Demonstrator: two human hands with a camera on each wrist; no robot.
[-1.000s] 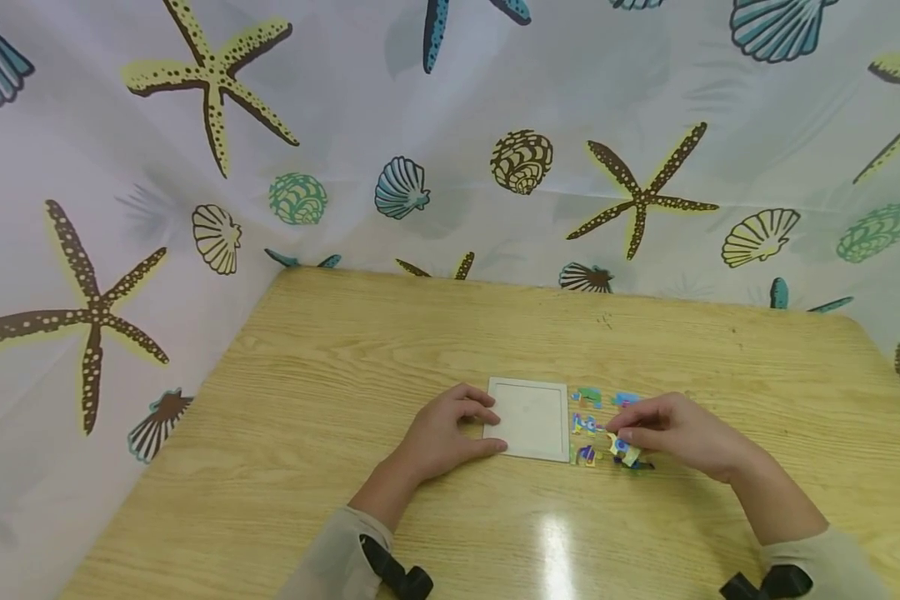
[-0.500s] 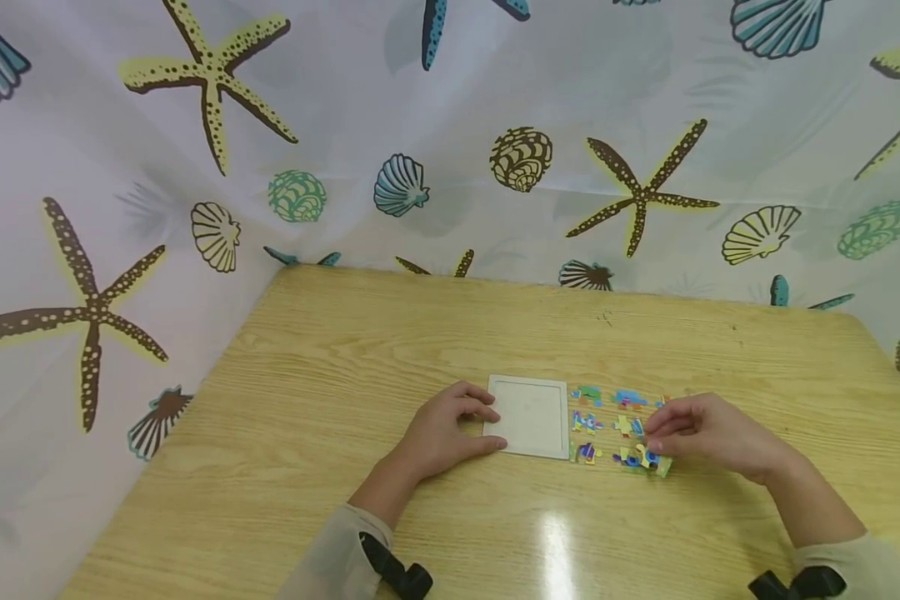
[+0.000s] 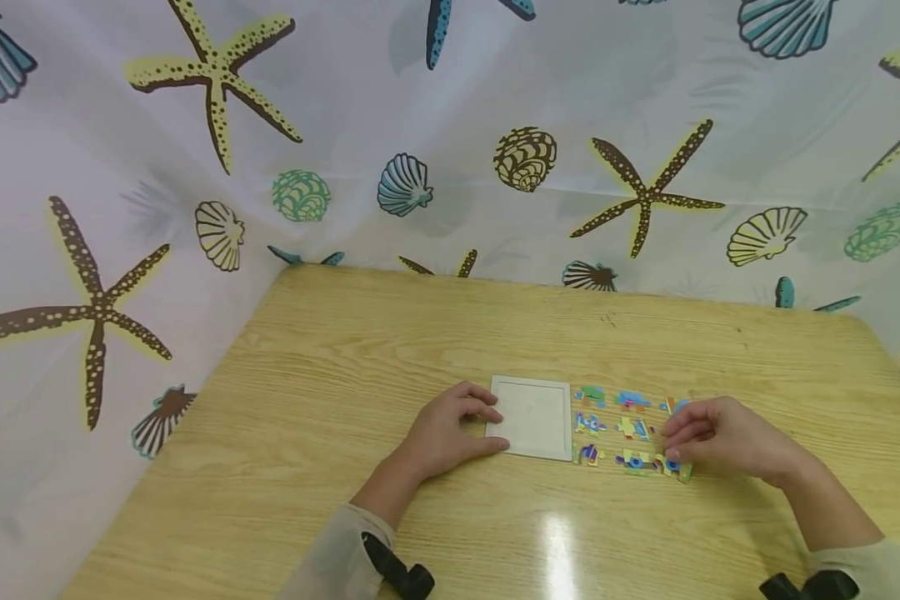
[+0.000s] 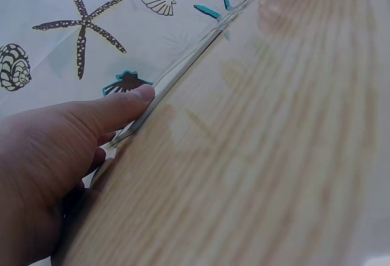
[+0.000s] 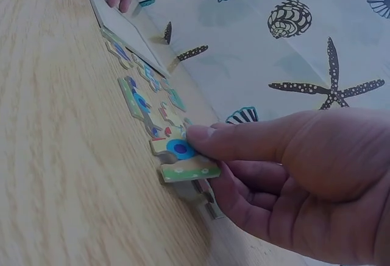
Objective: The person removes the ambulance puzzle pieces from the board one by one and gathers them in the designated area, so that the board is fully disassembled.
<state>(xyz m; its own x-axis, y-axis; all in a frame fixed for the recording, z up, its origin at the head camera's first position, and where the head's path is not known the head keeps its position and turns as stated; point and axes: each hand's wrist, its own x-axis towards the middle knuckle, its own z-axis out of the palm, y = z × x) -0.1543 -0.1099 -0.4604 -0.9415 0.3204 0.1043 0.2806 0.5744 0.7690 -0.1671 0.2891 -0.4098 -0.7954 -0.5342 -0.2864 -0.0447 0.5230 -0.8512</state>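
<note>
My left hand (image 3: 453, 425) holds the left edge of a pale, square puzzle tray (image 3: 531, 417), thumb near its front corner and bent fingers farther back. In the left wrist view the thumb lies along the tray's rim. To the right, my right hand (image 3: 720, 437) pinches a jigsaw puzzle piece (image 5: 180, 151) with a blue disc and a green edge. That piece is tilted above the table, over another piece that is mostly hidden. Several colourful jigsaw pieces (image 3: 633, 428) lie in rows between the tray and the right hand.
The wood-grain table (image 3: 360, 358) extends around the tray and pieces. Behind it and at its left hangs a white curtain (image 3: 465, 100) printed with starfish and shells. Black wrist-camera straps (image 3: 397, 567) are on both sleeves.
My right hand has moved right with a piece, away from the tray. More pieces show spread out in rows where they were bunched or covered. The left hand has stayed on the tray.
</note>
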